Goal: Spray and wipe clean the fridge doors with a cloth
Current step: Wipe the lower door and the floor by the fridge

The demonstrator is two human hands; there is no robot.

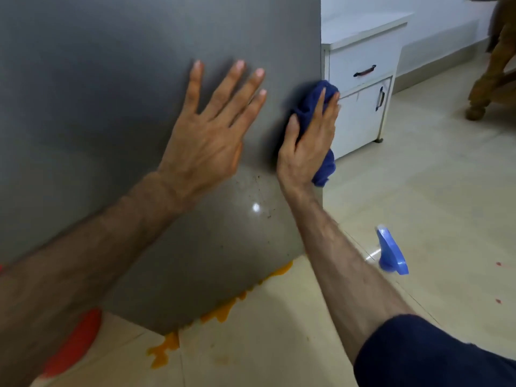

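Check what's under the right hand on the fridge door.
A bunched blue cloth sits under the right hand, pressed against the grey fridge door near its right edge. The door surface beneath cloth and palm is covered, so its state cannot be seen.

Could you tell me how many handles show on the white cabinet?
2: one dark handle lies across the drawer front of the cabinet, and one upright handle sits on the door below it. Others may be hidden behind the fridge.

I see two bare forearms, veins and tendons standing out along them. My right arm wears a dark navy sleeve [435,356] pushed up near the elbow. Left hand [212,132] and right hand [310,146] carry no rings, watch or gloves.
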